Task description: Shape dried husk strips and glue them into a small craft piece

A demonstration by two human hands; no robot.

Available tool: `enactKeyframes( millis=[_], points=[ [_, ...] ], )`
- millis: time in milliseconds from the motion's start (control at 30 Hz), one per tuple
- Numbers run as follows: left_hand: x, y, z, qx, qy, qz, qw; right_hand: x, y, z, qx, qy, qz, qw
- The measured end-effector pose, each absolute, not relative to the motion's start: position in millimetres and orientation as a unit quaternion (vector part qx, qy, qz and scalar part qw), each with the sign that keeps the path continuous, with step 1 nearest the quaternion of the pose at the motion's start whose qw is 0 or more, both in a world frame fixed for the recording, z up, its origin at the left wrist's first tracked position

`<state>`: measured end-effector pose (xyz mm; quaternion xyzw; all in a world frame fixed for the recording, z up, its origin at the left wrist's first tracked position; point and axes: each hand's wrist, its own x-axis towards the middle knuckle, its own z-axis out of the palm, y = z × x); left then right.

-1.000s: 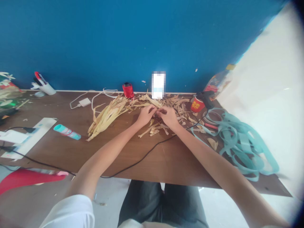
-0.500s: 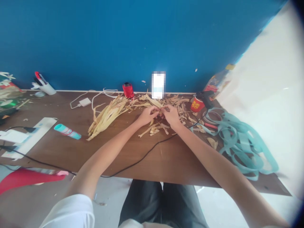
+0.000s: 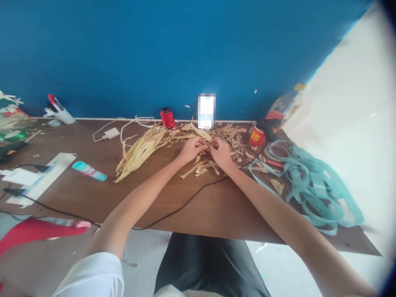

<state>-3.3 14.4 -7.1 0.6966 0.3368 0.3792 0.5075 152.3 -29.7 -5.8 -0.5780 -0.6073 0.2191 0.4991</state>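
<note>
My left hand (image 3: 193,150) and my right hand (image 3: 220,152) meet over the table, fingertips nearly touching. Each has its thumb and fingers pinched together on a small piece of dried corn husk, mostly hidden by the fingers. Around and behind them lie scattered strips of dry husk (image 3: 236,138), with a few loose bits (image 3: 202,168) just in front. Left of my left hand rests a bundle of pale yellow corn husks (image 3: 139,154). Behind the hands, a bright phone (image 3: 206,111), blurred out, leans against the blue wall.
A black cable (image 3: 185,206) crosses the table in front of my hands. Teal ribbon (image 3: 312,185) lies in loops at right, by a red paper cup (image 3: 257,136). Leftward are a red can (image 3: 167,118), a white charger (image 3: 111,133), a glue stick-like tube (image 3: 89,170) and a power strip (image 3: 46,177).
My fingertips have shifted slightly, the left hand's fingers curling closer to the right hand's. The view has moved a little; my legs have come together. The husk bundle stays in place.
</note>
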Motion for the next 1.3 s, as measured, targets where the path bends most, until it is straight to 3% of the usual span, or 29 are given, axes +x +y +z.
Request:
enactKeyframes(
  millis=[533, 1067, 1300],
  points=[
    [-2.0, 14.2, -12.8, 0.702, 0.32, 0.365, 0.52, 153.5, -32.1, -9.2, -0.558, -0.687, 0.16, 0.437],
    [-5.3, 14.2, -10.5, 0.713, 0.262, 0.31, 0.572, 153.7, -35.6, -5.4, -0.556, -0.684, 0.144, 0.449],
    [-5.3, 11.6, -5.7, 0.704, 0.332, 0.358, 0.516, 152.3, -35.8, -4.4, -0.529, -0.675, 0.183, 0.481]
  ],
)
